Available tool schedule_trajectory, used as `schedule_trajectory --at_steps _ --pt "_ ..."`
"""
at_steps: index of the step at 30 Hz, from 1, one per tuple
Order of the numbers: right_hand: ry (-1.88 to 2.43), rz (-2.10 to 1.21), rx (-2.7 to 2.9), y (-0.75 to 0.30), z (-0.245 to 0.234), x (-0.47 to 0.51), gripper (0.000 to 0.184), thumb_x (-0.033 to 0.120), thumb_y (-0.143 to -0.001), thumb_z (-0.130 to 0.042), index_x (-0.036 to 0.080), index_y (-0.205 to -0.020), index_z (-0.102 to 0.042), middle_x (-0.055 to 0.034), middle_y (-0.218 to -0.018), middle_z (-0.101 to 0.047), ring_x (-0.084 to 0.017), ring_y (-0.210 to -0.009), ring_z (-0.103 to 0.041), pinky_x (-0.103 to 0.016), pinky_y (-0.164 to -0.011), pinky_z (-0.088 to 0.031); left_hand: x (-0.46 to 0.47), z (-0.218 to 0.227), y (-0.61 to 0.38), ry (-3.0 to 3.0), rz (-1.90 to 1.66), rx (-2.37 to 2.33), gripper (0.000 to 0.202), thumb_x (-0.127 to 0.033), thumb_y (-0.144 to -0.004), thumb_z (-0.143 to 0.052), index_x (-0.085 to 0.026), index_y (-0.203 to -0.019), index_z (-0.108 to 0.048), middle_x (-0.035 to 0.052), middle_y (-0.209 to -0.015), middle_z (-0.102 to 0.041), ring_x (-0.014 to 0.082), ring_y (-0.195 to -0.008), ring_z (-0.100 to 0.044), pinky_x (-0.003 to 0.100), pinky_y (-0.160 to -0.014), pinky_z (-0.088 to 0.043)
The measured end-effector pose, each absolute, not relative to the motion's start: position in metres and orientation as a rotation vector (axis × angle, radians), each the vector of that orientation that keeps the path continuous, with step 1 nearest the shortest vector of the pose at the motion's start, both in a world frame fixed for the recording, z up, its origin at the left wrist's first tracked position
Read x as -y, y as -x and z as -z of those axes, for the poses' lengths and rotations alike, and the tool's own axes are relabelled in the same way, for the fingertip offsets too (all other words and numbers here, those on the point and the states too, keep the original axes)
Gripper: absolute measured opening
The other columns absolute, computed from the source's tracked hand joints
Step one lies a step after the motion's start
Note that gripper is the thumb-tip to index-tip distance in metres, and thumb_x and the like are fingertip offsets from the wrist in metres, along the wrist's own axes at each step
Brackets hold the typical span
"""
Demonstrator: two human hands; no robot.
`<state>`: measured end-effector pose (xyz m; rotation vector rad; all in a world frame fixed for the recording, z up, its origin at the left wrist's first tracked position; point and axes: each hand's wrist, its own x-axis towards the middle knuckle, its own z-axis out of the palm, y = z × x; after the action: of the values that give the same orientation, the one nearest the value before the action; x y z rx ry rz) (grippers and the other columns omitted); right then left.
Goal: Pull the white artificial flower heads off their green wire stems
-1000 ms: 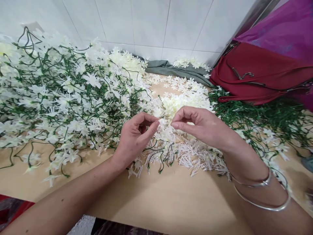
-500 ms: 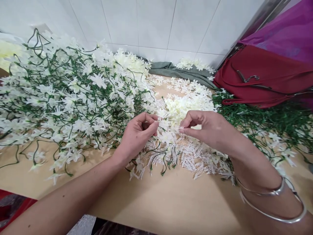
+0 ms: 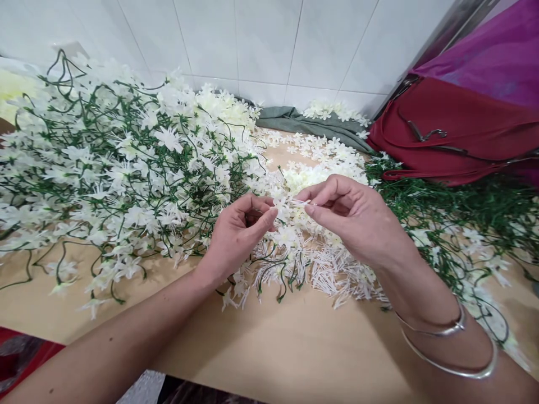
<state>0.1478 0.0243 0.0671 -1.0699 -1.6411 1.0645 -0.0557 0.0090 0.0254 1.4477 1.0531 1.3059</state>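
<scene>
Between the thumb and fingers of my left hand [image 3: 244, 224] is a white artificial flower [image 3: 281, 209], its petals toward the right. My right hand [image 3: 345, 213] pinches a thin white stamen piece [image 3: 300, 202], whose tip reaches the flower's middle; whether it sits inside cannot be made out. Beneath and in front of both hands lies a pile of loose white stamens [image 3: 337, 275]. Loose cream petals [image 3: 324, 171] are heaped just behind my right hand. Left of my left hand spreads a big mound of white flowers on green stems [image 3: 126, 163].
Everything lies on a tan table [image 3: 269, 342] against a white tiled wall [image 3: 265, 45]. A grey-green cloth [image 3: 290, 118] runs along the back. At the right are a red bag [image 3: 455, 129], purple plastic [image 3: 497, 62] and a heap of green stems [image 3: 471, 205].
My right hand has moved left and slightly up, bringing the white stamen piece to the flower. My left hand has barely moved and still pinches the flower.
</scene>
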Motion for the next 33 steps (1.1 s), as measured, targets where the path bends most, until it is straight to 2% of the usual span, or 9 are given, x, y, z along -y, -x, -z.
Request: schedule_trajectory --at_steps 4,7,10,13,16,22,26,29,33 --pt "1.017 -1.017 1.553 -0.146 -0.064 -0.026 0.029 0.037 -0.079 -0.08 0.023 -0.072 -0.055 -0.005 -0.094 -0.073 -0.022 -0.095 -0.071 -0.042 -0.087 -0.057 -0.009 -0.028 0.055 -1.43 -1.329 -1.05 0.022 -0.034 -0.092 -0.07 -0.019 -0.078 -0.061 0.0075 -0.102 -0.072 0.0147 -0.082 -0.07 0.025 -0.067 -0.054" --pt "1.066 -1.0 1.554 -0.145 -0.062 -0.027 0.026 0.037 -0.078 -0.082 0.023 -0.075 -0.06 -0.0041 -0.088 -0.073 -0.019 -0.086 -0.069 -0.038 -0.082 -0.057 -0.01 -0.027 0.055 -1.431 -1.331 -1.051 0.023 -0.034 -0.092 -0.07 -0.018 -0.078 -0.061 0.008 -0.103 -0.071 0.013 -0.077 -0.069 0.025 -0.067 -0.054" --pt "1.117 -1.07 1.575 -0.142 -0.058 -0.026 0.025 0.037 -0.076 -0.085 0.022 -0.088 -0.068 -0.0023 -0.082 -0.072 -0.016 -0.076 -0.066 -0.034 -0.074 -0.056 -0.01 -0.026 0.055 -1.429 -1.336 -1.055 0.023 -0.033 -0.091 -0.07 -0.018 -0.078 -0.061 0.0076 -0.103 -0.071 0.0127 -0.077 -0.068 0.025 -0.068 -0.054" --pt "1.104 -1.106 1.568 -0.139 -0.053 -0.025 0.027 0.037 -0.079 -0.083 0.023 -0.1 -0.073 -0.0021 -0.086 -0.073 -0.016 -0.079 -0.066 -0.033 -0.075 -0.056 -0.01 -0.026 0.055 -1.416 -1.331 -1.062 0.022 -0.034 -0.091 -0.071 -0.018 -0.078 -0.062 0.0077 -0.107 -0.071 0.0108 -0.073 -0.066 0.024 -0.066 -0.052" --pt "1.08 -1.093 1.528 -0.137 -0.049 -0.026 0.019 0.036 -0.081 -0.081 0.024 -0.094 -0.075 -0.0023 -0.088 -0.073 -0.017 -0.082 -0.067 -0.034 -0.077 -0.056 -0.009 -0.027 0.055 -1.395 -1.322 -1.059 0.022 -0.034 -0.09 -0.071 -0.018 -0.078 -0.062 0.008 -0.11 -0.071 0.0091 -0.069 -0.063 0.024 -0.064 -0.052" --pt "1.039 -0.993 1.495 -0.135 -0.043 -0.025 0.007 0.028 -0.083 -0.08 0.025 -0.088 -0.076 -0.0007 -0.09 -0.074 -0.015 -0.081 -0.065 -0.032 -0.077 -0.052 -0.009 -0.031 0.055 -1.335 -1.3 -1.061 0.023 -0.035 -0.088 -0.072 -0.018 -0.076 -0.062 0.0056 -0.095 -0.071 0.0114 -0.071 -0.062 0.024 -0.066 -0.053" --pt "1.025 -0.916 1.469 -0.127 -0.042 -0.019 0.003 0.023 -0.085 -0.078 0.025 -0.087 -0.076 -0.0004 -0.087 -0.074 -0.016 -0.079 -0.065 -0.033 -0.077 -0.051 -0.007 -0.032 0.056 -1.295 -1.25 -1.036 0.024 -0.036 -0.089 -0.074 -0.018 -0.079 -0.063 0.0047 -0.099 -0.07 0.0093 -0.069 -0.061 0.023 -0.068 -0.053" --pt "1.013 -0.836 1.494 -0.122 -0.042 -0.016 0.006 0.018 -0.086 -0.076 0.024 -0.086 -0.075 -0.002 -0.093 -0.076 -0.018 -0.088 -0.068 -0.036 -0.083 -0.051 -0.007 -0.031 0.055 -1.28 -1.252 -0.975 0.021 -0.034 -0.089 -0.075 -0.018 -0.08 -0.066 0.0045 -0.103 -0.071 0.0082 -0.068 -0.061 0.023 -0.068 -0.053" --pt "0.988 -0.684 1.57 -0.121 -0.04 -0.017 0.011 0.014 -0.084 -0.077 0.025 -0.083 -0.076 -0.0024 -0.096 -0.073 -0.019 -0.095 -0.066 -0.036 -0.082 -0.049 -0.008 -0.03 0.055 -1.267 -1.27 -0.933 0.022 -0.032 -0.087 -0.077 -0.017 -0.076 -0.067 0.0043 -0.099 -0.073 0.0087 -0.068 -0.063 0.024 -0.069 -0.053"
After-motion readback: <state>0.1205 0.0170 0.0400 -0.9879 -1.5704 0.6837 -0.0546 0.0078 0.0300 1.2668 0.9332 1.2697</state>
